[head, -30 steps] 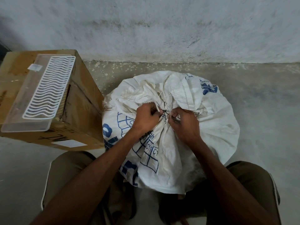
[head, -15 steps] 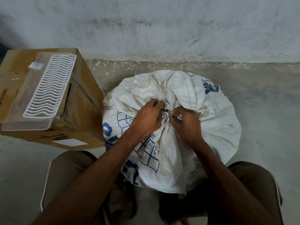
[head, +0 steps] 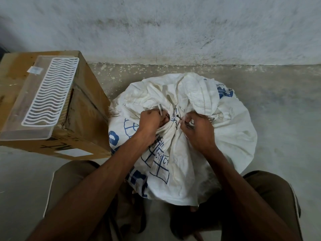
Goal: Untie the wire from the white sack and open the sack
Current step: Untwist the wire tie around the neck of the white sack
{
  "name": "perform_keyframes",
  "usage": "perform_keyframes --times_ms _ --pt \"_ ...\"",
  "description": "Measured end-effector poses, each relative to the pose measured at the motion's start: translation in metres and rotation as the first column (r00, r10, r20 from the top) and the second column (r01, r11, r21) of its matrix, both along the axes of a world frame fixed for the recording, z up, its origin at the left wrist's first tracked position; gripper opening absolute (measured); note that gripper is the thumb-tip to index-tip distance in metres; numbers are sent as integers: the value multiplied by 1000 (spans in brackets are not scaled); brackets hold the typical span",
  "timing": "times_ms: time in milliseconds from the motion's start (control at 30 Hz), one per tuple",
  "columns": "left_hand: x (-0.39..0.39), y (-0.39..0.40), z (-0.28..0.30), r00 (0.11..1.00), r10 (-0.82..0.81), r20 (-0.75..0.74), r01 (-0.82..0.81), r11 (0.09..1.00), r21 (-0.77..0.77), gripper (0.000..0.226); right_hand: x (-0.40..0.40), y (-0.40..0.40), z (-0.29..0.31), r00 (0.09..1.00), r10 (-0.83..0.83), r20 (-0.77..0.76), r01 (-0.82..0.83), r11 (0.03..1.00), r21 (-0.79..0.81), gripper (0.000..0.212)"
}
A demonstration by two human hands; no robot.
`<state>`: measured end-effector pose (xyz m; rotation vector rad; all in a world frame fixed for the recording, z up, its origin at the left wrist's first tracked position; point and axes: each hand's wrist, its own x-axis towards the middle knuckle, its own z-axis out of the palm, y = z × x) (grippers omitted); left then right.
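A full white woven sack (head: 231,140) with blue print stands on the floor between my knees, its mouth bunched and tied with a thin dark wire (head: 177,117). My left hand (head: 151,121) is closed on the left side of the knot and pinches a wire end that sticks up by its fingers. On the right side of the knot, my right hand (head: 198,129) is closed on the other wire end. The knot's middle shows between the hands; the rest is hidden under my fingers.
A brown cardboard box (head: 83,119) stands close on the left of the sack, with a clear plastic tray and white wavy grid (head: 50,91) on top. A rough grey wall (head: 173,28) runs behind. Bare concrete floor (head: 281,105) lies to the right.
My hands have drawn slightly apart at the knot. A wire end now sticks up from my left hand's fingers. The sack stays tied.
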<state>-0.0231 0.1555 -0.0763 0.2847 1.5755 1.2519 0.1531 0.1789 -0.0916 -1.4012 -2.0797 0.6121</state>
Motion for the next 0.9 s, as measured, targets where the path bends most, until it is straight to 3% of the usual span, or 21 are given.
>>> perform_keyframes --times_ms 67,133,200,267,367,500,667,767,900 --pt "-2 1 2 1000 10 2 -10 998 62 21 0 3 -2 1000 23 2 -24 1000 17 28" --pt "1 0 5 965 -85 -247 117 986 119 15 0 4 -3 998 58 3 -58 998 39 16" --pt "6 -5 10 820 -185 -542 262 962 69 11 1 4 -4 995 91 -27 -89 994 67 8" --pt "11 -12 12 698 -216 -683 340 939 51 28 2 3 -3 993 106 -46 -102 991 90 3" --pt "19 -28 16 645 -193 -740 374 923 85 35 5 -4 5 994 105 -21 -101 984 144 2" --pt "25 -48 15 672 -115 -732 323 934 149 35 13 -29 17 1000 18 -14 -15 984 176 8" --pt "24 -77 19 706 -58 -706 269 944 192 32 30 -52 29 990 -1 -138 10 998 61 16" --pt "29 -106 27 675 2 -738 236 947 219 35 40 -71 41 958 13 -288 -22 999 -28 10" --pt "37 -143 28 647 -1 -762 251 945 212 30 49 -104 50 941 6 -338 -35 996 -80 17"
